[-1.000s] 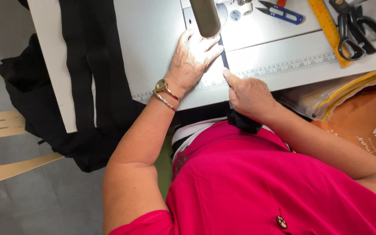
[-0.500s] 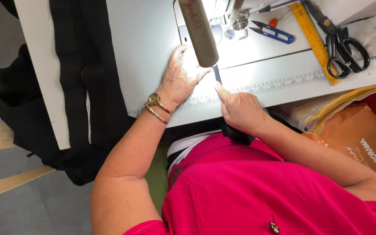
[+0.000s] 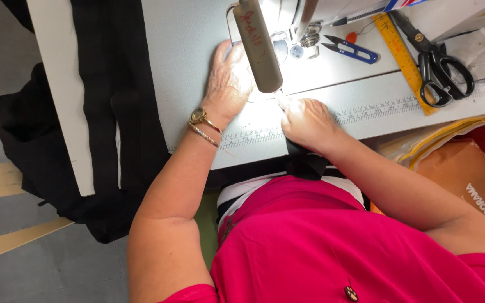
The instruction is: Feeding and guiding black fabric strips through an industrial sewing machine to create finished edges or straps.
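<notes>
My left hand (image 3: 228, 84) lies flat on the grey sewing table (image 3: 186, 50), fingers pointing toward the needle area, with a gold watch and bracelet on its wrist. My right hand (image 3: 307, 120) is closed on a narrow black fabric strip (image 3: 305, 161), which hangs off the table's near edge into my lap. A grey cylindrical part of the sewing machine (image 3: 260, 47) hides the spot between my fingertips. The presser foot area (image 3: 309, 39) is brightly lit.
Black cloth (image 3: 108, 95) drapes over the table's left side down to the floor. Blue thread snips (image 3: 352, 50), a yellow ruler (image 3: 402, 53) and black scissors (image 3: 439, 64) lie to the right. A brown paper bag (image 3: 467, 179) stands below the table.
Both hands have slid forward toward the needle along the strip. The machine's grey part now covers the gap between them.
</notes>
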